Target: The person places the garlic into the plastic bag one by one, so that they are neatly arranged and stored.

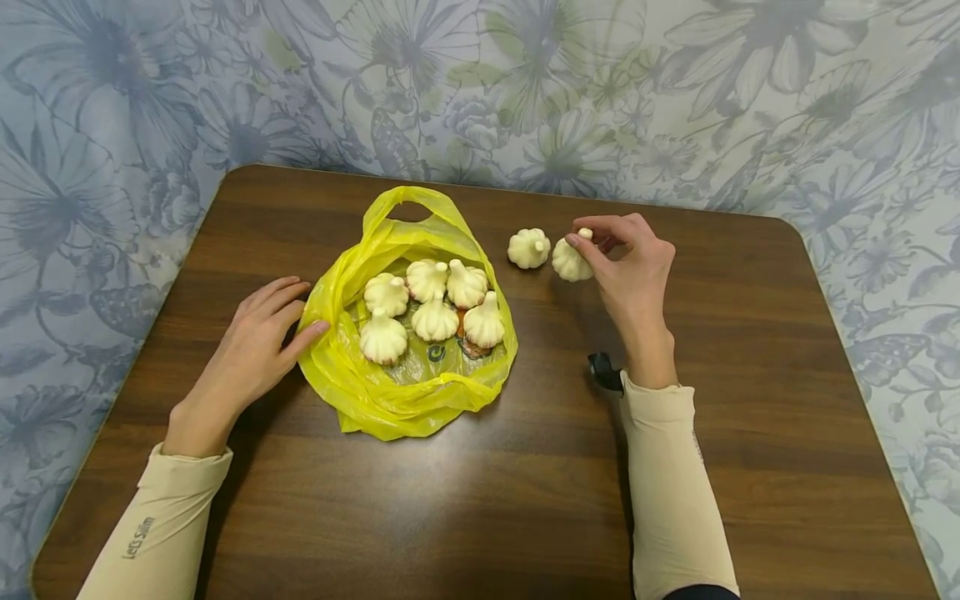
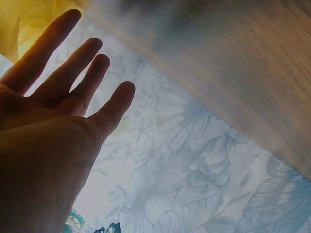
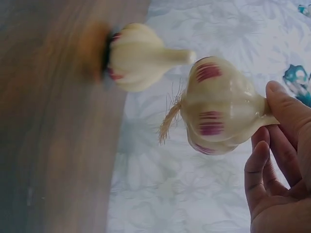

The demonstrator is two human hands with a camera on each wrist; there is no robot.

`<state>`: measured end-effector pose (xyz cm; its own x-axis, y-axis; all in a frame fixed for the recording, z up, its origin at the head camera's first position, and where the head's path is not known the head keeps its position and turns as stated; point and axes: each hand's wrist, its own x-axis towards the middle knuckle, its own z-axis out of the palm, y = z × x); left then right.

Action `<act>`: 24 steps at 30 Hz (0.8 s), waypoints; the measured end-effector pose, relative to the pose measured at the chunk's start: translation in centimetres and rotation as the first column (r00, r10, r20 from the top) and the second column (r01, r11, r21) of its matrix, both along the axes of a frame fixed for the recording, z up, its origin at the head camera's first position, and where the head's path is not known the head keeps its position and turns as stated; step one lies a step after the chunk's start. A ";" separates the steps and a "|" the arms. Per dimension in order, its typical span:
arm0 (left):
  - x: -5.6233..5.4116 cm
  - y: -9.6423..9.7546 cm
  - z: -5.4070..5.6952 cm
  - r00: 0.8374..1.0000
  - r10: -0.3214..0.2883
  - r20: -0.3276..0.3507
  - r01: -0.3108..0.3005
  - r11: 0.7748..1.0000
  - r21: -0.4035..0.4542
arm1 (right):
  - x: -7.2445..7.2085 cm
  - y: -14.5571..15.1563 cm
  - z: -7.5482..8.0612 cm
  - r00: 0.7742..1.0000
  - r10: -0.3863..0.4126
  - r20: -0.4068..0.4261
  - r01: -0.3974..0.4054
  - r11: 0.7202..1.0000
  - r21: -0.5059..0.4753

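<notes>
A yellow plastic bag lies opened out on the table, with several garlic bulbs inside. My left hand is at the bag's left side, its thumb against the yellow rim; in the left wrist view its fingers are extended and spread. Between thumb and fingers, my right hand pinches a garlic bulb by its stem. That bulb has purple streaks and a tuft of dry roots, which points away from the hand. Beside it, a second garlic bulb stands on the table, stem up.
The dark wooden table has rounded back corners and stands against flower-patterned wallpaper. A small black object shows beside the right wrist. The bag's handle loop reaches toward the table's back edge.
</notes>
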<state>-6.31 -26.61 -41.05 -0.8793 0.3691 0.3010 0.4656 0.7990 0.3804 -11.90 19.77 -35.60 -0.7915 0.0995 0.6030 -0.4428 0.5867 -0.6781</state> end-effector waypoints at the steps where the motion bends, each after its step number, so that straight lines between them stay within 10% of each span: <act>1: 0.0 0.0 0.0 1.000 0.000 0.001 0.000 1.000 -0.001 | 0.1 0.0 0.2 1.000 0.008 -0.013 -0.008 1.000 0.004; 24: -0.1 -0.1 -0.1 1.000 0.000 0.014 0.000 1.000 -0.003 | 1.5 -3.5 1.9 0.978 0.189 -0.091 -0.192 0.981 -0.032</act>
